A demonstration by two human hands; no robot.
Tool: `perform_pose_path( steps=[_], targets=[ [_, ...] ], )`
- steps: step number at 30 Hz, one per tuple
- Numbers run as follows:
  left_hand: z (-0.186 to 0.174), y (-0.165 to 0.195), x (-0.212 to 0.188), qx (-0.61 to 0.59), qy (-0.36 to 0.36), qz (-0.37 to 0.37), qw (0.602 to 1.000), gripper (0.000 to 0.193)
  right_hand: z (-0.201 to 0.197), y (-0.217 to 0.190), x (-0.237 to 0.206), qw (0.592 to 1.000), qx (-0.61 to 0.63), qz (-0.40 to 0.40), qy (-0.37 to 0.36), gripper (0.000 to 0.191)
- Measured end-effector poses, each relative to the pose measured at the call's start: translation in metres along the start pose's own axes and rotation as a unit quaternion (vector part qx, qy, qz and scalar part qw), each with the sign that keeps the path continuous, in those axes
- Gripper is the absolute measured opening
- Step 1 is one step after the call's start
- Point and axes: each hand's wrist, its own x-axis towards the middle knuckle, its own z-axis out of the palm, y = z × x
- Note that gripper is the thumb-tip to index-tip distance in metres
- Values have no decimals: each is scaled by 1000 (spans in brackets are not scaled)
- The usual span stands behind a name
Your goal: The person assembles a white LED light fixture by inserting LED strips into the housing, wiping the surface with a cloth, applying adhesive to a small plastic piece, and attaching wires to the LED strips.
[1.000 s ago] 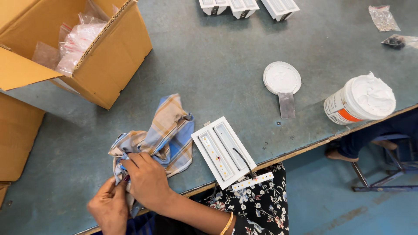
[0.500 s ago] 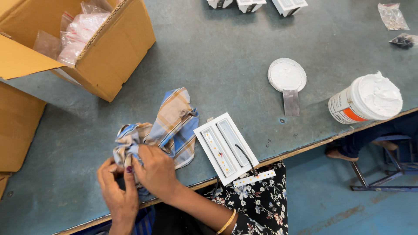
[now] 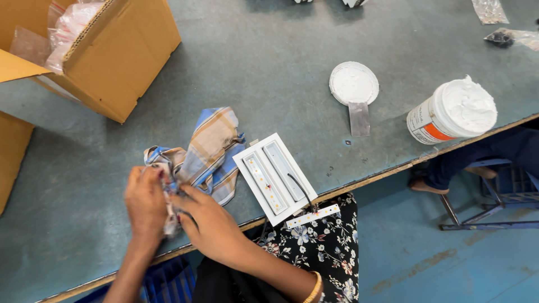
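A blue and tan plaid cloth lies crumpled on the grey-green table near its front edge. My left hand and my right hand both grip the cloth's near-left end, fingers closed around the bunched fabric between them. Just right of the cloth lies a white rectangular light fitting with two strips in it and a black wire; a thin white LED strip hangs off the table edge beside it.
An open cardboard box with plastic bags stands at the back left. A white lid with paste and a metal spatula lie mid-right. An open tub of white paste stands by the right edge. Small plastic bags lie far right.
My left hand has come up onto the table and joined my right hand on the cloth's end. The cloth has bunched between them. The view shifted slightly.
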Motion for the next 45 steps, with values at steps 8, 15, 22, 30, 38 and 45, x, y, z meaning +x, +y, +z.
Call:
perform_pose_path(
  steps=[8,15,22,30,38,45],
  targets=[
    [-76,2,83,195,90,128,968,37,-131,-9,-92,974,-3,181,134,27],
    [-39,116,19,28,14,145,989,95,-196,70,-160,912,-48,266,310,30],
    [52,149,-34,-146,-255,-192,936,81,-132,136,-162,869,319,298,232,41],
    [77,146,-45,-170,-208,-176,947,60,-150,119,-160,914,255,196,249,25],
    [109,136,-40,-148,-110,-48,982,80,-185,79,-98,927,176,149,296,28],
    [137,92,27,-145,-195,49,969,62,-193,63,-61,945,175,142,238,29]
  ],
)
